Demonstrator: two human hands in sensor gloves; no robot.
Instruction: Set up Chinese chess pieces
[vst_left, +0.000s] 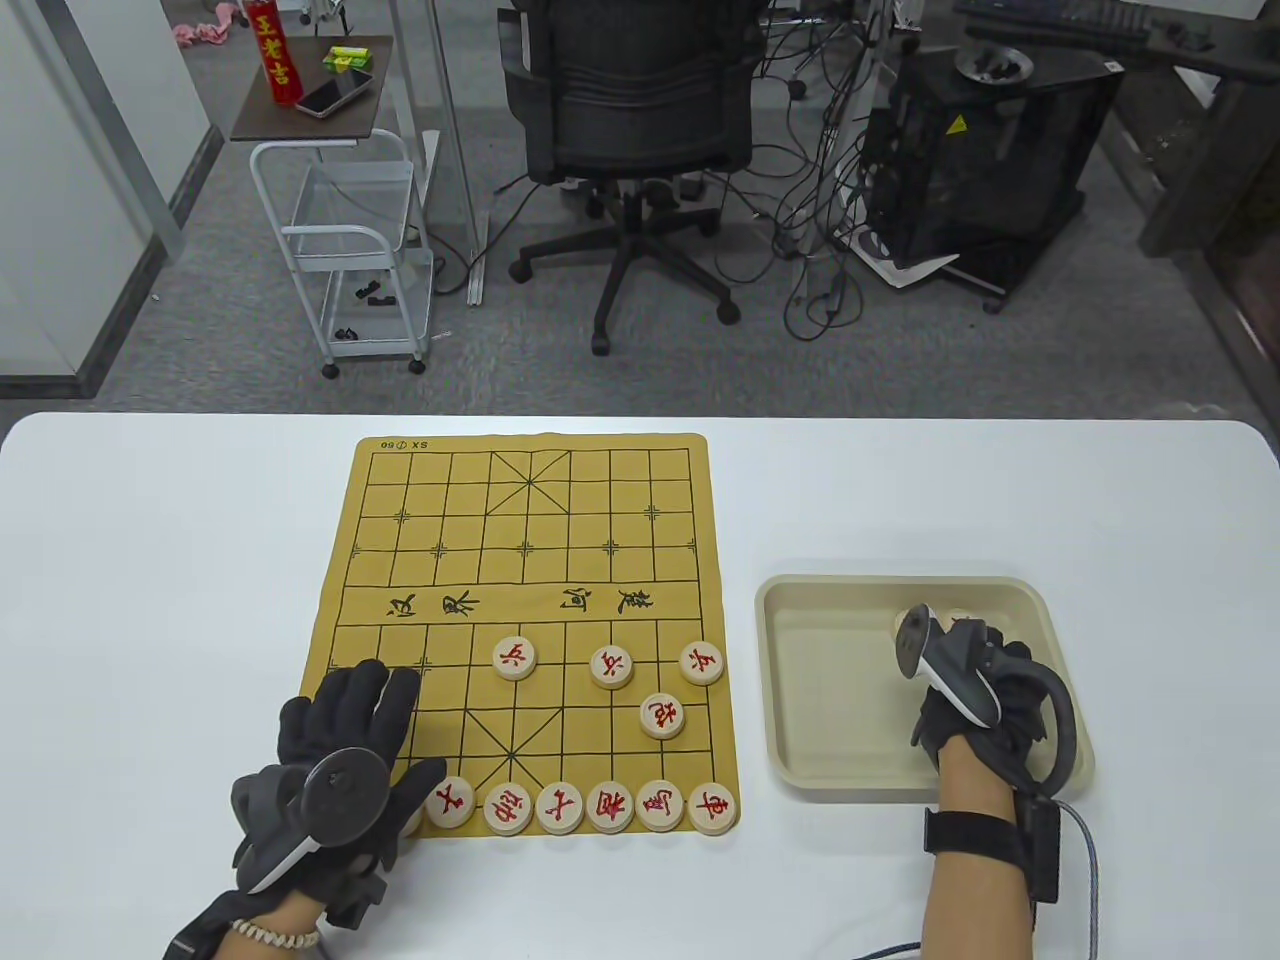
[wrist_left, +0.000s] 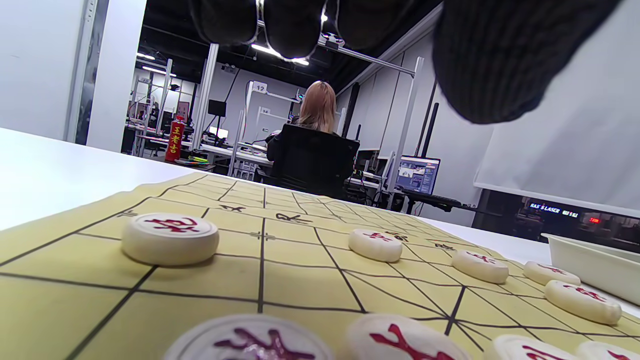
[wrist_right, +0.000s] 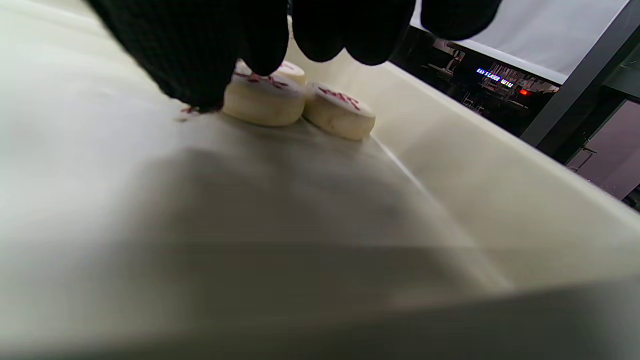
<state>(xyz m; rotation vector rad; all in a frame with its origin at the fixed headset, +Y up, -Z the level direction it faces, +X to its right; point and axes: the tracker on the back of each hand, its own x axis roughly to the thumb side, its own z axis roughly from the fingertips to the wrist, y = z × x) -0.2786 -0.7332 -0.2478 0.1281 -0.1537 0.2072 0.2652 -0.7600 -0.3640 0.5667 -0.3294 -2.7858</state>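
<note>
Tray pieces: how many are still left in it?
3 at least, clustered in the tray's far corner under the right hand: one at the fingertips, one beside it, one behind. More may be hidden.

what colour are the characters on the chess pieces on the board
Red, on cream-white round chess pieces laid on the yellow board. The table view shows it best.
</note>
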